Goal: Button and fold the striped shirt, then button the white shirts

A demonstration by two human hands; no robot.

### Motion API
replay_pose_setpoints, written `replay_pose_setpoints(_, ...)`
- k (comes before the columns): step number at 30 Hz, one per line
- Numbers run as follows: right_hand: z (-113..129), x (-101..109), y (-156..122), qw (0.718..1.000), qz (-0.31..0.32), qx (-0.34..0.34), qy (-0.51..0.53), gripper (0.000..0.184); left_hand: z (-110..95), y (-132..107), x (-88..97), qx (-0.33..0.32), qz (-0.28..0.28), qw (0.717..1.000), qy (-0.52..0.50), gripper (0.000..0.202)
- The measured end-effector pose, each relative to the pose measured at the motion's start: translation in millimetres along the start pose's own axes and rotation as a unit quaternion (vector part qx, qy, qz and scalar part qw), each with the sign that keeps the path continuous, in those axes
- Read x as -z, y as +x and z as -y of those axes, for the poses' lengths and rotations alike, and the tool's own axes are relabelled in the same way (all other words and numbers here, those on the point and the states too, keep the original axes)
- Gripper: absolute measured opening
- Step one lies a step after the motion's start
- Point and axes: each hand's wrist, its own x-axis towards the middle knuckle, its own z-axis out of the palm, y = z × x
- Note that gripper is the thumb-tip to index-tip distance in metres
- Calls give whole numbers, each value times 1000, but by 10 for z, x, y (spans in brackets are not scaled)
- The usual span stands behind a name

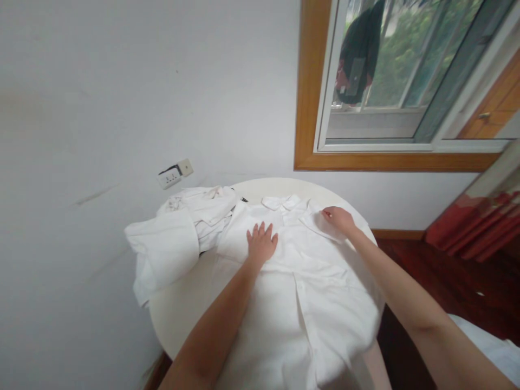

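A white collared shirt (284,295) lies spread on a round white table (182,309), its collar toward the wall and its lower part reaching toward me. My left hand (262,244) rests flat on the upper left of the shirt, fingers spread. Over at the upper right, my right hand (339,218) pinches the edge of the shirt's sleeve near the shoulder. Folds run across the middle of the cloth, and a placket opening shows below them.
A heap of white clothes (166,249) sits at the table's left edge, overhanging it. Behind are a wall socket (169,177) and a wood-framed window (306,108). A red and cream curtain (479,222) hangs at the right. White cloth (487,344) lies low at the right.
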Motion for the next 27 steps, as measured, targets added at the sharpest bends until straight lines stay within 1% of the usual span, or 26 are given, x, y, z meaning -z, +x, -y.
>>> replay_pose_setpoints(2, -333, -6, 87, 996, -36, -82, -12, 35, 1, 2, 1, 5, 8, 1000, 0, 51)
replay_pose_setpoints(3, -484, -39, 108, 991, -42, -123, -25, 37, 3, 3, -1, 7, 11, 1000, 0, 51)
replay_pose_setpoints(6, -815, -216, 107, 971, -60, -227, -43, 47, 7, 0, -10, 7, 8, 1000, -2, 51)
replay_pose_setpoints(8, -939, -336, 84, 959, -29, -282, -8, 53, 7, -3, -16, 6, 5, 1000, -4, 52)
replay_pose_setpoints(10, -1010, -414, 67, 951, 8, -308, 39, 55, 3, -5, -17, 7, 8, 1000, -6, 52)
replay_pose_setpoints(12, -1051, -444, 60, 947, 9, -314, 60, 51, -2, -5, -14, 10, 10, 1000, -7, 52)
replay_pose_setpoints(16, -1099, -401, 42, 942, -39, -328, 57, 40, -5, -6, -11, 11, 9, 1000, -7, 52)
replay_pose_setpoints(18, -1112, -329, 21, 934, -88, -342, 52, 41, -4, -7, -16, 10, 8, 1000, -8, 52)
replay_pose_setpoints(20, -1095, -214, -5, 926, -156, -340, 46, 46, -1, -8, -21, 7, 0, 1000, -9, 52)
replay_pose_setpoints(22, -1019, -63, -32, 928, -212, -304, 47, 52, 1, -8, -23, 5, -7, 1000, -8, 51)
replay_pose_setpoints(23, -949, 20, -47, 932, -229, -275, 51, 54, 2, -9, -23, 4, -9, 1000, -7, 51)
replay_pose_setpoints(25, -744, 175, -85, 942, -253, -212, 62, 55, 1, -14, -23, 5, -10, 1000, -5, 51)
replay_pose_setpoints(27, -457, 287, -142, 949, -264, -153, 77, 55, -2, -20, -29, 3, -13, 1000, -5, 50)
